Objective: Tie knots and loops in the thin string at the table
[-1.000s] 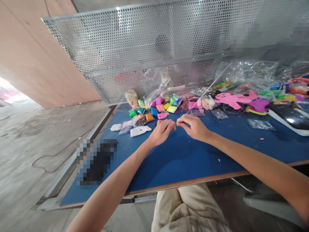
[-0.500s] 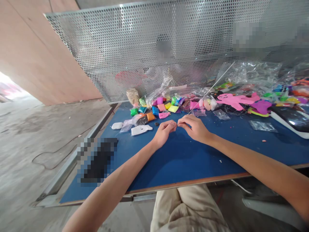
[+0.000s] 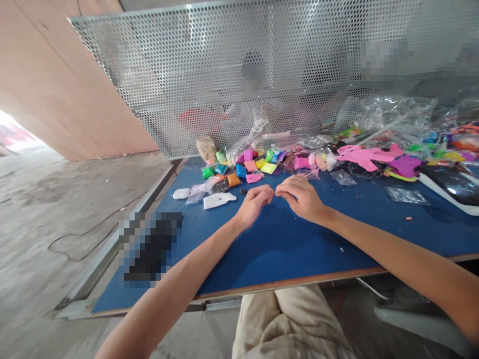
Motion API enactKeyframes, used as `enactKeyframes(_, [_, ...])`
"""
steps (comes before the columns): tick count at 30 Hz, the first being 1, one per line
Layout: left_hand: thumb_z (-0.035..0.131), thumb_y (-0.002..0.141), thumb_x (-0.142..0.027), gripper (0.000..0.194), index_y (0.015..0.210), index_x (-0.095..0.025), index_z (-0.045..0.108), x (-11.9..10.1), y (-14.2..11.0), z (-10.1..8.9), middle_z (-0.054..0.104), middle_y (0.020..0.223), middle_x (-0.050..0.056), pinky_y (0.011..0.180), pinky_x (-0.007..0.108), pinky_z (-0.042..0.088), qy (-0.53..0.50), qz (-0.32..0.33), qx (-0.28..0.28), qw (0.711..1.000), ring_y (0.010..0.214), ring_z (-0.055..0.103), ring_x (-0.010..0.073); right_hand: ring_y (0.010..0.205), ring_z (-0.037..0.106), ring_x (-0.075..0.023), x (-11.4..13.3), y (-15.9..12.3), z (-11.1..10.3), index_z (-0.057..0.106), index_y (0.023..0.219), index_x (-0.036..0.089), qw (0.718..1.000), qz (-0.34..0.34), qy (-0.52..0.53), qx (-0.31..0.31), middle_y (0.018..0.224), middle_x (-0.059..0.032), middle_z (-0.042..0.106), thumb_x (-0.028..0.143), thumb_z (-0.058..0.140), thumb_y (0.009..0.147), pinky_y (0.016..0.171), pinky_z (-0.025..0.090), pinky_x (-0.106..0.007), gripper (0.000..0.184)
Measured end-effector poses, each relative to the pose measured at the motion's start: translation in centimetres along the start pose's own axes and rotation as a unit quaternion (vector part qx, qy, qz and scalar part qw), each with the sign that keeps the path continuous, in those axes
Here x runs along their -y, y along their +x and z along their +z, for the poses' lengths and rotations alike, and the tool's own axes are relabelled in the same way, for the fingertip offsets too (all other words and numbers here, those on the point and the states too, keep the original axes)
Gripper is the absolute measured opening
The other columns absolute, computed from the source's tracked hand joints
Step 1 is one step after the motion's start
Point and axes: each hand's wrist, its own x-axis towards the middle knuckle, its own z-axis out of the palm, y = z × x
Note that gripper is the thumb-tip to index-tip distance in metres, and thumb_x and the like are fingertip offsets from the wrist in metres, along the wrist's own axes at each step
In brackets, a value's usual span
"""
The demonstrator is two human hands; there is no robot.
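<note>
My two hands meet above the blue table (image 3: 262,259), their fingertips almost touching. My right hand (image 3: 302,199) is closed in a pinch on a long, thin white stick (image 3: 310,173), which slants away to the upper right and is blurred along its length. Beside it, my left hand (image 3: 253,205) is also closed, thumb against fingers. A tiny dark bit shows between the two sets of fingertips; its kind cannot be made out. Just left of my left hand lies a small dark lump (image 3: 243,191), with a white flat piece (image 3: 219,200) farther left.
Small bright packets of what looks like modelling clay (image 3: 234,179) line the table's back, before a perforated metal screen (image 3: 209,75). A pink figure-shaped piece (image 3: 361,157) and a black-and-white device (image 3: 452,184) lie right. A pixelated dark object (image 3: 153,249) is at the left edge.
The white stick has swung down to the right, from a steep slant to a flatter one. Both hands stay in nearly the same place.
</note>
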Motion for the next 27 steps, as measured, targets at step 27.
enactKeyframes(27, [0.053,0.099,-0.033,0.023,0.11,-0.026,0.072,0.2,-0.3,-1.7,0.076,0.105,0.003,0.074,0.024,0.046,0.501,0.255,-0.115,0.819,0.092,0.071,0.0159,0.077,0.054,-0.0166,-0.7,0.5,0.4,0.067,0.077,0.019,0.822,0.387,0.412,0.067,0.075,-0.0015,0.062,0.044,0.067,0.085,0.076,0.039,-0.031,0.027])
